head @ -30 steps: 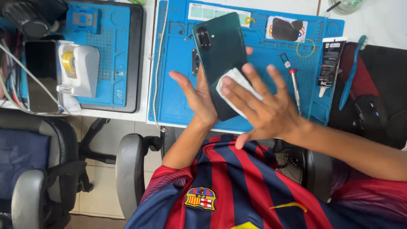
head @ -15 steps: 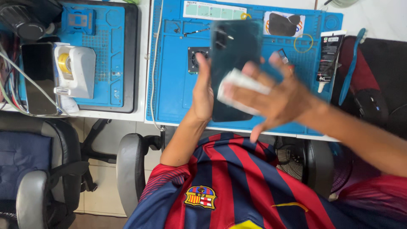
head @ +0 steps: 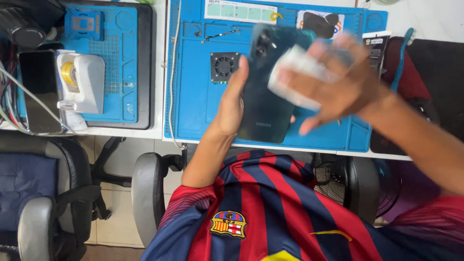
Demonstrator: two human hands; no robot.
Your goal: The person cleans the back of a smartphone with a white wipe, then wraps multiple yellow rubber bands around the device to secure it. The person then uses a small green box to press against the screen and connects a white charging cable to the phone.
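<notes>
My left hand (head: 231, 101) holds a dark green phone (head: 263, 104) by its left edge, back side up, above the blue work mat (head: 193, 111). My right hand (head: 333, 82), blurred by motion, presses a white cloth (head: 297, 77) against the upper right part of the phone's back. The phone's camera end points away from me.
On the mat lie a small black fan (head: 224, 64), tweezers (head: 220, 35) and a card (head: 320, 23). A second blue mat (head: 121, 63) at left carries a white tape dispenser (head: 82, 82). A black phone (head: 38, 89) lies far left. Chairs (head: 43, 193) stand below the desk edge.
The right hand with the cloth has slid up and to the right across the phone's back. The phone has tilted a little and sits lower in the left hand.
</notes>
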